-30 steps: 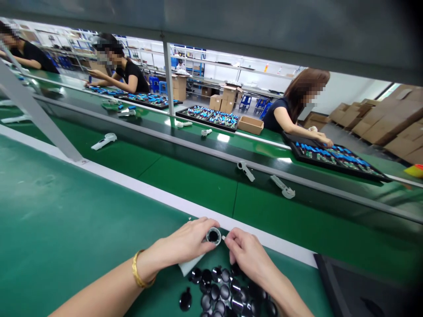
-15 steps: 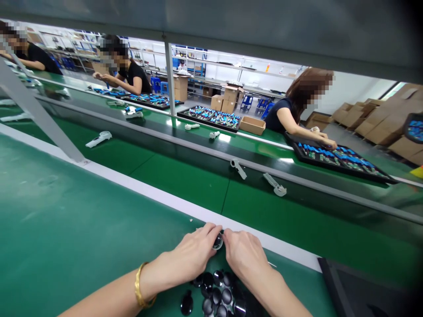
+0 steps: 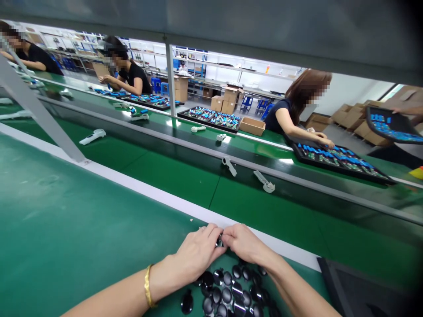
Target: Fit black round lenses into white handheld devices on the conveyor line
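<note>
while a spread of glossy black discs is lying on the counter just on the near side of both grips, the left grip is cupping a small round part, thumb and fingers pressing about its sides. the part is sitting right of the left palm and directly left of the right grip, whose fingers are meeting its edge; i cannot tell whether they are pinching something or only pressing. both grips are touching it, the left one wrapping more of it; its long axis is hiding under the left fingers, and i cannot tell which way it is running. a gold bracelet is circling the left wrist, and a dark tray is lying well right of the right grip. beyond the grips, a white edging is running along a green belt, where a pale handle-shaped piece is resting ahead and slightly right, and a second pale piece is resting farther right. past these, a co-worker is reaching into a black tray of blue pieces, ahead and to the right of both grips.
</note>
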Motion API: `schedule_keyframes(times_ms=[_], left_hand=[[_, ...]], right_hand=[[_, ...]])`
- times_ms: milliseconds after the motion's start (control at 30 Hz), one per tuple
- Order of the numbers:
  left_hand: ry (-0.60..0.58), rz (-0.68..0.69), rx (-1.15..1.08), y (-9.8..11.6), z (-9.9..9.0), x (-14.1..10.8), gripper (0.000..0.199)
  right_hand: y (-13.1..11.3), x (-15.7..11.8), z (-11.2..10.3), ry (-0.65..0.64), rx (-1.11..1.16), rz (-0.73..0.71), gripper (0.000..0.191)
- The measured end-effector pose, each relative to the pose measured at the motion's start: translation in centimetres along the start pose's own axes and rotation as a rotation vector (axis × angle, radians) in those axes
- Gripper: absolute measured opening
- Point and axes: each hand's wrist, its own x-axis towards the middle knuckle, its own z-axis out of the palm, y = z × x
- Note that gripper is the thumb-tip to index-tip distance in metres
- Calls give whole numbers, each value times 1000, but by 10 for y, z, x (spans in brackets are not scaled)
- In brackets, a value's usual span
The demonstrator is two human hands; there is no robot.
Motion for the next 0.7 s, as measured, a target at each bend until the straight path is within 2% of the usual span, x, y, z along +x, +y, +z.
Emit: schedule_keyframes(times_ms=[200, 367, 467, 633, 700], left_hand=[[-13, 33, -29, -4, 0, 1, 25], [-31, 64, -114, -8, -5, 0, 28], [-34, 68, -171, -8, -7, -1, 29], [-85, 122, -207, -11, -6, -1, 36], [-106, 150, -206, -12, -7, -2, 46]], right_hand=[[14, 6, 6, -99, 238, -38, 23], [17, 1, 7, -87, 305, -102, 24], [11, -10, 4, -51, 265, -150, 23], [-10, -35, 3, -18, -7, -309, 27], [-13, -44, 5, -24, -37, -341, 30]])
